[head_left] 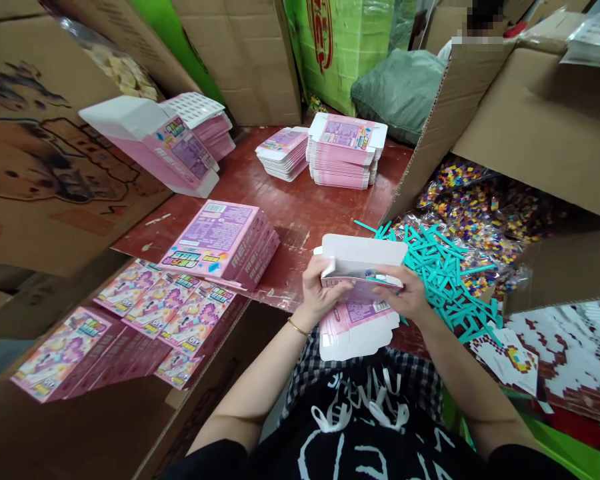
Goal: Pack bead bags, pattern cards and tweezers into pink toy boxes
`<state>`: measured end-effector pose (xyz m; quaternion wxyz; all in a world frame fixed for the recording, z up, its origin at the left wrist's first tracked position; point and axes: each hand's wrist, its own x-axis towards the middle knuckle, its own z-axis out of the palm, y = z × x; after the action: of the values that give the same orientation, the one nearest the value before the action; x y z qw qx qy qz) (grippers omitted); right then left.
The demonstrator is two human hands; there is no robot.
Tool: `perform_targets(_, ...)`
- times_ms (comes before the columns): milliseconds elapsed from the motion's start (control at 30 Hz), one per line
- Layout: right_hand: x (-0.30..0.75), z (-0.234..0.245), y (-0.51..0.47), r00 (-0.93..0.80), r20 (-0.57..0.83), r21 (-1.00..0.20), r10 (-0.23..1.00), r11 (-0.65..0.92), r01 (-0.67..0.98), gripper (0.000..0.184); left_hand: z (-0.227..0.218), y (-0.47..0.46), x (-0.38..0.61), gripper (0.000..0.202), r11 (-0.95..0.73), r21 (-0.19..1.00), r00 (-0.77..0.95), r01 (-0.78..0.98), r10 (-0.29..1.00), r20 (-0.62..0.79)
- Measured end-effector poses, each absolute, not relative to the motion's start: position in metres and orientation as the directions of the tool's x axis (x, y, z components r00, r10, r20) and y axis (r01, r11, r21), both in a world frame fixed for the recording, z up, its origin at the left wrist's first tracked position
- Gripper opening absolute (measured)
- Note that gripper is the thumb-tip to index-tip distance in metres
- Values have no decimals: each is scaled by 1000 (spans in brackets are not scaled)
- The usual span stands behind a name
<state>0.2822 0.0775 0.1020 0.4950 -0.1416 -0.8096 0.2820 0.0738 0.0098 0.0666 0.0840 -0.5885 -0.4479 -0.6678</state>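
Note:
Both my hands hold one pink and white carton [359, 313] over my lap, its top flap open and white inside. My left hand [320, 291] grips its left side with fingers curled around it. My right hand [401, 293] closes on its right side, thumb on top near a small teal piece at the opening. A heap of teal plastic pieces [443, 277] lies just right of my right hand. Closed pink boxes [220, 243] are stacked to the left of my left hand.
Flat pink carton blanks [347, 150] are piled at the back of the red table [300, 200]. Finished boxes [125, 333] fill a carton at lower left. A large cardboard box at right holds bags of coloured beads [485, 207]. Printed cards [565, 360] lie at lower right.

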Motion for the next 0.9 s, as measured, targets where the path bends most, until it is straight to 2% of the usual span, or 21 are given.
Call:
perform_targets(67, 272, 97, 76, -453, 753, -558, 478, 828, -52, 17, 72, 9, 66, 33, -608, 467, -188, 642, 467, 864)
perform_targets(133, 266, 98, 72, -396, 821, -458, 411, 889, -27, 12, 82, 4, 60, 27, -630, 456, -131, 628, 492, 860)
perform_targets(200, 264, 101, 68, -310, 888, -364, 339, 931, -27, 22, 91, -2, 56, 35, -696, 450, -120, 559, 469, 875)
perform_targets(267, 266, 107, 65, -259, 910, -352, 324, 933, -72, 37, 97, -8, 53, 43, -758, 428, -108, 493, 435, 894)
perform_targets(333, 270, 115, 62, -348, 868, -409, 354, 907, -100, 46, 101, -14, 50, 42, -761, 410, -22, 504, 463, 886)
perform_targets(400, 276, 127, 62, -520, 783, -435, 341, 898, -66, 37, 106, -19, 48, 41, -733, 419, 63, 536, 530, 846)
perform_targets(467, 282, 138, 63, -658, 696, -387, 287, 922, -7, 27, 111, -23, 47, 37, -694, 458, 60, 555, 582, 811)
perform_targets(533, 286, 146, 66, -728, 641, -325, 242, 945, 28, 29, 115, -24, 48, 27, -682, 487, 23, 546, 593, 805)
perform_targets(600, 287, 152, 70, -758, 611, -329, 227, 944, 18, 30, 117, -22, 51, 22, -699, 493, 9, 519, 581, 814)
perform_targets(767, 283, 161, 78, -757, 585, -462, 290, 887, -17, 28, 122, -16, 50, 11, -672, 545, -23, 501, 619, 785)
perform_targets(900, 283, 157, 81, -812, 534, -401, 235, 916, 1, 31, 114, -14, 41, 17, -686, 524, 19, 505, 615, 788)
